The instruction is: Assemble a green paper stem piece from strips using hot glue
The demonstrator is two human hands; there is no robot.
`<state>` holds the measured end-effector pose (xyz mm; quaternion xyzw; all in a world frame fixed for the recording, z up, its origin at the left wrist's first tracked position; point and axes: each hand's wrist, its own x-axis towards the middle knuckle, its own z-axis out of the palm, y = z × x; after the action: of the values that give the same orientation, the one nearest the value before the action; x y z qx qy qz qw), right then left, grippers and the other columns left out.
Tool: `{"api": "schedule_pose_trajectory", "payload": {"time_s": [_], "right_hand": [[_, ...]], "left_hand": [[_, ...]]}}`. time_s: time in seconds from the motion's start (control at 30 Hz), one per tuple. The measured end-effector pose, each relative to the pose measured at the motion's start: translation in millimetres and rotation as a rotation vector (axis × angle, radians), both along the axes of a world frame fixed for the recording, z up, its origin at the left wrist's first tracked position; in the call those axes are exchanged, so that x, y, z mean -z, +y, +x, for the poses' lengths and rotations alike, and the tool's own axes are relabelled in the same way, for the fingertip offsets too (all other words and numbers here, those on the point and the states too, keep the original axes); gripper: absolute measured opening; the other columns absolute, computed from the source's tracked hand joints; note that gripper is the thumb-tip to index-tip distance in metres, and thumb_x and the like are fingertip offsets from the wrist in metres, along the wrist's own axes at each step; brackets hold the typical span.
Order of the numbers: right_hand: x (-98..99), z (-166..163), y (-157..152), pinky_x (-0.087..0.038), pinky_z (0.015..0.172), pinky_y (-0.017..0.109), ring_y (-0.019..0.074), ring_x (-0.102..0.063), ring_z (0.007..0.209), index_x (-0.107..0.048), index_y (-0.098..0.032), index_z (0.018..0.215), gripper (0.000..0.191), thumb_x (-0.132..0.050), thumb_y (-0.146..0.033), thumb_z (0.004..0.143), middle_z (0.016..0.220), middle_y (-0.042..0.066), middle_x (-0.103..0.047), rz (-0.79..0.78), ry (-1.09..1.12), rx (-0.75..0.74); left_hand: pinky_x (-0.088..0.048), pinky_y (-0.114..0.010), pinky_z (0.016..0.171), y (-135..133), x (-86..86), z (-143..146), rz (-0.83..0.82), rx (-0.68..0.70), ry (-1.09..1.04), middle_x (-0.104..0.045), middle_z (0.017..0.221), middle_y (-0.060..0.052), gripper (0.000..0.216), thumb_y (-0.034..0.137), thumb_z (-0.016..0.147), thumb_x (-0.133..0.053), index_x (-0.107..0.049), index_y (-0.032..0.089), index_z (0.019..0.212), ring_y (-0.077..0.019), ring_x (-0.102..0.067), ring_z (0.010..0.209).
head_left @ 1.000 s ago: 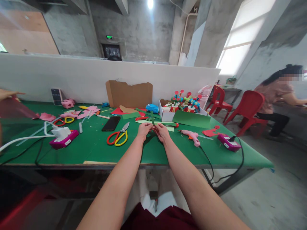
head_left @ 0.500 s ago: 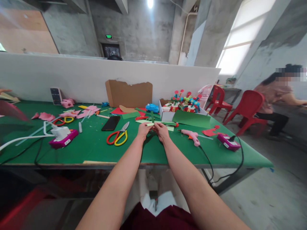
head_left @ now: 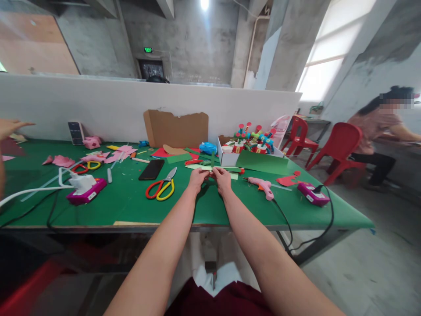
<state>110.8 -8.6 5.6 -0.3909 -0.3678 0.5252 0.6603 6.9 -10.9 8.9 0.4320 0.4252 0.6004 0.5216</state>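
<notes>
My left hand [head_left: 198, 177] and my right hand [head_left: 222, 177] meet over the middle of the table, fingertips nearly touching. Both pinch green paper strips [head_left: 212, 160]; one darker strip stands up between the hands and a pale green piece lies across at the fingertips. How the strips join is too small to tell. Just beyond lie a red-handled tool [head_left: 194, 162] and a dark green coiled paper piece [head_left: 205, 163]. Left of my hands are scissors [head_left: 165, 186] with a red and a yellow handle, and a black phone [head_left: 151, 170]. A pink glue gun [head_left: 262, 184] lies to the right.
A white box [head_left: 229, 157] of colourful paper figures stands behind on the right, a green sheet [head_left: 263, 163] leaning at it. Purple power strips [head_left: 86, 191] with cables sit on both sides. Brown cardboard [head_left: 177, 129] leans on the white partition [head_left: 108, 101]. A co-worker's hand [head_left: 13, 126] is far left.
The upright green strip between my fingers has shifted slightly right, and the pale piece shows less. At the far left, the co-worker's hand has come further into view.
</notes>
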Motion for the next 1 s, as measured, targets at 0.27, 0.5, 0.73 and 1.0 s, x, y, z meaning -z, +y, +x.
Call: {"api": "schedule_pose_trajectory", "payload": {"time_s": [0.27,0.5,0.73,1.0], "right_hand": [[0.2,-1.0,-2.3,-0.058,0.068,0.027,0.0124,-0.064,0.057,-0.066,-0.019,0.066,0.015,-0.078,-0.026,0.062,0.056,-0.004,-0.066,-0.015,0.015,-0.049],[4.3,1.9,0.8,-0.058,0.068,0.027,0.0117,-0.064,0.056,-0.065,-0.018,0.065,0.018,-0.082,-0.024,0.061,0.055,-0.004,-0.065,-0.06,0.036,-0.132],[3.7,2.5,0.0,-0.057,0.066,0.025,0.0096,-0.063,0.056,-0.067,-0.017,0.072,0.022,-0.085,-0.019,0.058,0.061,-0.004,-0.069,-0.049,0.057,-0.195],[3.2,0.9,-0.5,-0.055,0.062,0.022,0.0083,-0.06,0.052,-0.065,-0.017,0.067,0.021,-0.083,-0.019,0.057,0.055,-0.006,-0.064,-0.063,0.06,-0.117]], "left_hand": [[-0.042,-0.022,0.053,0.6,1.8,-1.9,-0.004,-0.112,0.007,-0.068,0.068,-0.004,0.033,0.035,0.053,-0.082,-0.067,0.014,0.073,-0.0121,-0.058,0.059],[-0.042,-0.022,0.053,3.0,2.3,-4.2,0.027,-0.188,0.092,-0.066,0.06,-0.001,0.025,0.031,0.054,-0.081,-0.066,0.015,0.066,-0.0119,-0.056,0.055],[-0.047,-0.026,0.059,0.1,-1.1,-4.1,0.003,-0.21,0.128,-0.07,0.068,-0.004,0.021,0.027,0.057,-0.079,-0.067,0.015,0.069,-0.0155,-0.061,0.062],[-0.041,-0.023,0.053,-1.5,-0.8,-2.4,0.045,-0.239,0.182,-0.064,0.06,0.0,0.017,0.026,0.06,-0.077,-0.063,0.016,0.064,-0.012,-0.054,0.056]]}}
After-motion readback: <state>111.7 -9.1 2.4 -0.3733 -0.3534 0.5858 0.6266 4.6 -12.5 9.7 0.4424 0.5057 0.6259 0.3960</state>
